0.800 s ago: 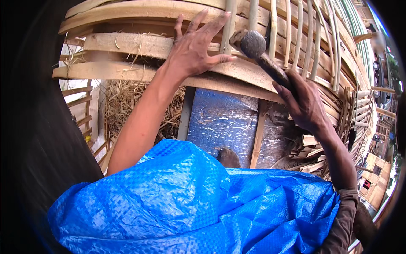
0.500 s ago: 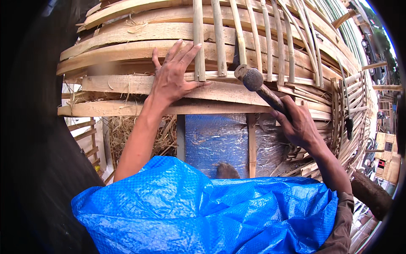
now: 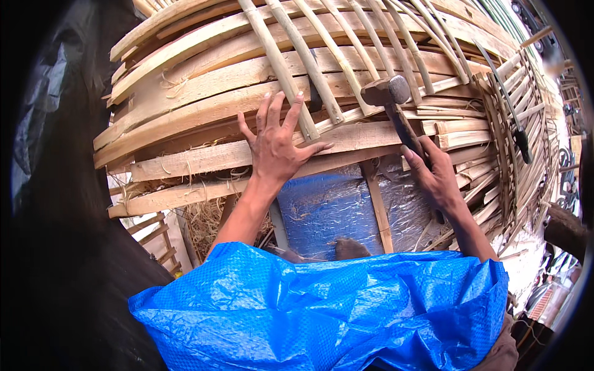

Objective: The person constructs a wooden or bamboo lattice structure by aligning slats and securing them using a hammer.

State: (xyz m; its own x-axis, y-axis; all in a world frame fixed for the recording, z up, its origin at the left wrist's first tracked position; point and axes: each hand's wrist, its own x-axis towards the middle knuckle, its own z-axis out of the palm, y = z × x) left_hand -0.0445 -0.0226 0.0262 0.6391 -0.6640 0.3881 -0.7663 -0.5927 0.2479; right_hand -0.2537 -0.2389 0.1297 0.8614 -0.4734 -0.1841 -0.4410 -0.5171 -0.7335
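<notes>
My left hand (image 3: 273, 145) lies with fingers spread on the pale wooden planks. Its fingertips reach the leftmost round stick (image 3: 270, 52), and the thumb points across below that stick's lower end. Several such sticks lie side by side, their lower ends along a thin crosswise strip (image 3: 356, 115); small nail heads seem to show at some ends. My right hand (image 3: 435, 179) is closed round the dark handle of a hammer (image 3: 385, 93). The hammer's head hangs above the sticks, right of the third one, covering part of the strip. A dark flat piece (image 3: 315, 96) shows between two sticks.
A blue tarp (image 3: 266, 303) covers my lap. Bundled split strips (image 3: 458, 130) and a long blade with a black handle (image 3: 523, 145) are at right. Straw-like shavings (image 3: 207, 226) lie below the planks. A dark sheet (image 3: 68, 235) hangs at left.
The whole view has tilted, so the sticks now slant. Relative to the sticks, the hammer head has shifted slightly right. My left hand keeps its place beside the leftmost stick.
</notes>
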